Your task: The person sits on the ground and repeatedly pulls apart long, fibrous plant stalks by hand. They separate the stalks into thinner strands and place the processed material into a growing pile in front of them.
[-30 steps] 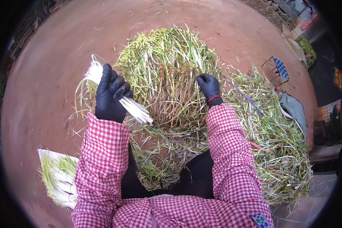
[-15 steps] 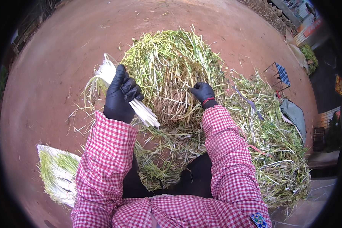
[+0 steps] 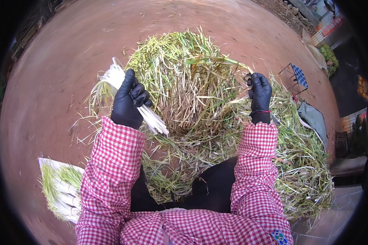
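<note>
My left hand [image 3: 129,98], in a black glove, is closed round a bundle of white stems [image 3: 153,121], whose pale upper ends droop out above it. On the right, my gloved right hand [image 3: 258,92] is closed on a long yellow-green stalk [image 3: 241,64], stretched from the top of the big heap [image 3: 180,85] of stalks in front of me. The heap is green and yellow on top, with brown, dry ends lower down.
More loose greens [image 3: 302,175] lie along the right, with a grey-green cloth [image 3: 315,120] beside them. A folding stool [image 3: 298,76] with a blue checked seat stands at the right. Tied bundles [image 3: 65,192] lie on a pale sheet at lower left, on the reddish ground [image 3: 41,102].
My right hand has moved from within the middle of the heap to the right and up, drawing a stalk out. My left hand still holds the white bundle, slightly right of where it was a second ago.
</note>
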Motion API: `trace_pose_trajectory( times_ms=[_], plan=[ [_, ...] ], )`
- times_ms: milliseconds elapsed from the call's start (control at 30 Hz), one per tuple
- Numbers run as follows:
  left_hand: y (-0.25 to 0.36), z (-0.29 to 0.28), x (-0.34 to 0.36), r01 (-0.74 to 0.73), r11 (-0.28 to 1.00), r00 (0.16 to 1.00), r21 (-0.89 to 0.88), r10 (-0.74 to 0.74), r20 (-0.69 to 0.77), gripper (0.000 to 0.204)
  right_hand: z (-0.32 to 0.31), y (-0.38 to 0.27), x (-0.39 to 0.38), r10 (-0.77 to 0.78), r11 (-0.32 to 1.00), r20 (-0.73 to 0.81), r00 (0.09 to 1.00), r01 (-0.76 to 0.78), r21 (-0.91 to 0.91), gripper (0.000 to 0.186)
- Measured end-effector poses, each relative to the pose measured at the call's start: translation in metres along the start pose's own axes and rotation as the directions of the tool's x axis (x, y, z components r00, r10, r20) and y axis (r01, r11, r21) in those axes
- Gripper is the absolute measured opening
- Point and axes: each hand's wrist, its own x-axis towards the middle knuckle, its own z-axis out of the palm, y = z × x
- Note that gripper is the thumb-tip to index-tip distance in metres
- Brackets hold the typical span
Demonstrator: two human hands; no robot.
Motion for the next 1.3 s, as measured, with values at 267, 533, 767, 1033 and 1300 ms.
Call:
trace_pose_trajectory(
  times_ms=[267,533,767,1033,1300],
  plan=[
    [-0.025,0.013,0.001,0.035,0.998,0.999,0.043,-0.036,0.028,0.031,0.006,-0.016,-0.039,0.322,0.917,0.262,0.910,-0.368,0.150,0.025],
    [-0.051,0.024,0.006,0.120,0.987,0.989,0.108,-0.129,0.076,0.032,0.002,-0.004,-0.056,0.333,0.918,0.383,0.862,-0.389,0.080,0.034],
    [-0.076,0.029,0.010,0.043,0.927,0.994,0.372,-0.077,0.078,0.024,0.032,-0.004,-0.084,0.203,0.936,0.507,0.838,-0.318,0.153,0.040],
    [-0.098,0.027,0.011,0.035,0.898,0.990,0.439,-0.091,0.107,0.020,0.073,-0.011,-0.092,0.269,0.944,0.535,0.801,-0.331,0.020,0.023],
    [-0.065,0.031,0.010,-0.015,0.946,0.997,0.325,0.041,-0.072,0.024,0.024,0.027,-0.083,0.144,0.990,0.204,0.968,-0.142,-0.021,0.012]
  ],
)
